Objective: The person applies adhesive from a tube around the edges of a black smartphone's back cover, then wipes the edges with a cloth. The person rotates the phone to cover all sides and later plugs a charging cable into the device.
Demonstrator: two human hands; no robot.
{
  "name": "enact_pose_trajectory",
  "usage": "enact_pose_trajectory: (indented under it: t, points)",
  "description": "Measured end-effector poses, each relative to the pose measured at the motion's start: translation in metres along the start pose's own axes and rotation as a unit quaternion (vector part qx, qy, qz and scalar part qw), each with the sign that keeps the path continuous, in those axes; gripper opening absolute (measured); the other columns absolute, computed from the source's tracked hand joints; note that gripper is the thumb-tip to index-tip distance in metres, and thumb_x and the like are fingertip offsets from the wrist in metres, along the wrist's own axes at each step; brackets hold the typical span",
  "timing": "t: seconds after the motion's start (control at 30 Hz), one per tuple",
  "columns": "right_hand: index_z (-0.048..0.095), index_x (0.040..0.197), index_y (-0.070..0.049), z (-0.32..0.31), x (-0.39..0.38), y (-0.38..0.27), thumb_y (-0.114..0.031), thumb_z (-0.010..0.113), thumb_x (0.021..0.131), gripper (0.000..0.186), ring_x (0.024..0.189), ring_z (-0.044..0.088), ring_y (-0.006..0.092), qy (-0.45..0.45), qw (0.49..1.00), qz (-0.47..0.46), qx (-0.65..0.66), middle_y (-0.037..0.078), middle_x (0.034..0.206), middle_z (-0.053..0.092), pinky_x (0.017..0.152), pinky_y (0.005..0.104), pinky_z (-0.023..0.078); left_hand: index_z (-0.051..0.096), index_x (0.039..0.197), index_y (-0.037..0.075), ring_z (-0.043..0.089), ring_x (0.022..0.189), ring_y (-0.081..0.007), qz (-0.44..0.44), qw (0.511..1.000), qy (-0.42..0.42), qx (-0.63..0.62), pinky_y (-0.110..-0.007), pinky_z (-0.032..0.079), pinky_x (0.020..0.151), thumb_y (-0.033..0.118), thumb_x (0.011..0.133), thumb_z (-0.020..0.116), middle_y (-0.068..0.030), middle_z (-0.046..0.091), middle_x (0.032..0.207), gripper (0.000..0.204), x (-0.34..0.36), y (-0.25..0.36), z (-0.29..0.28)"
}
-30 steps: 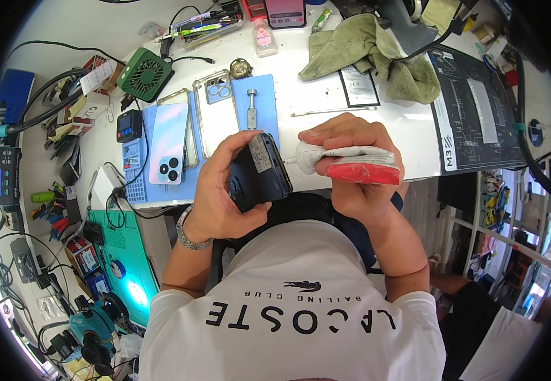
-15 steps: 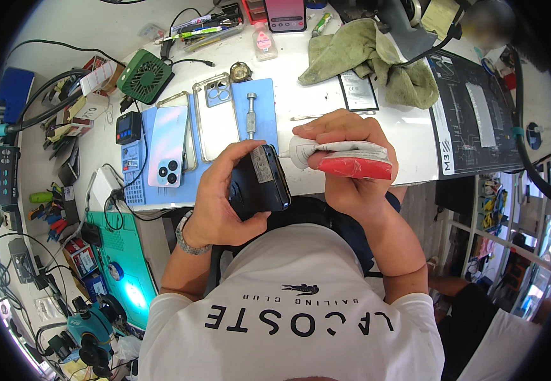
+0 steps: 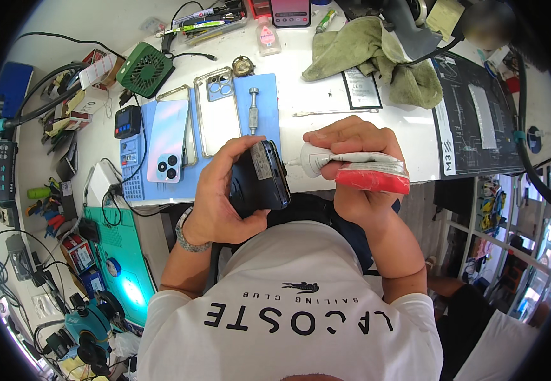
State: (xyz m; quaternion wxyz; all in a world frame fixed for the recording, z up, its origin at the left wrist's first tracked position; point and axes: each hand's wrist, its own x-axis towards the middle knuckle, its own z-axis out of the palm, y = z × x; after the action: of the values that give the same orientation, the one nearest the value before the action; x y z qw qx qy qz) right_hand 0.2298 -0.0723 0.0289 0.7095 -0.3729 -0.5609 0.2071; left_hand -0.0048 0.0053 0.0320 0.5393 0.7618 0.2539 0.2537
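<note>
Tube (image 3: 373, 178) in right-hand fingers (image 3: 346, 133)

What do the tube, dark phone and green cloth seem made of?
Tube: likely soft plastic or laminate with slight shine; it looks flattened and creased. Dark phone: smooth, with sheen along its edge; glass, plastic or metal, the look leaves that open. Green cloth: matt textile, perhaps microfibre, lying in soft, thick folds.

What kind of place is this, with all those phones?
Probably a phone repair workshop: there's a dark phone in the left hand, and a pale phone and a metal tool on a blue mat.
</note>
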Motion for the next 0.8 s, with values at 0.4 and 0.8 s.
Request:
enact_pose_trajectory:
  t: [0.4,0.8]
  points:
    - [0.062,0.109,0.003,0.0012,-0.0055,-0.0049,0.013,0.075,0.080,0.034,0.094,0.074,0.0305,-0.014,1.000,-0.009,0.002,0.025,0.106,0.076,0.081,0.0372,0.060,0.041,0.150,-0.005,0.059,0.131,-0.0256,0.019,1.000,0.007,-0.006,-0.034,0.051,0.104,-0.001,0.065,0.076,-0.0229,0.060,0.141,0.092,-0.0003,-0.0018,0.0012]
    - [0.062,0.109,0.003,-0.0011,-0.0070,-0.0054,0.013,0.076,0.079,0.035,0.096,0.074,0.0318,-0.024,0.999,-0.016,0.021,0.024,0.107,0.077,0.082,0.0383,0.060,0.043,0.150,-0.004,0.060,0.126,-0.0219,0.038,0.999,0.012,-0.008,-0.031,0.055,0.096,0.001,0.064,0.075,-0.0214,0.061,0.140,0.091,0.0016,-0.0026,0.0023]
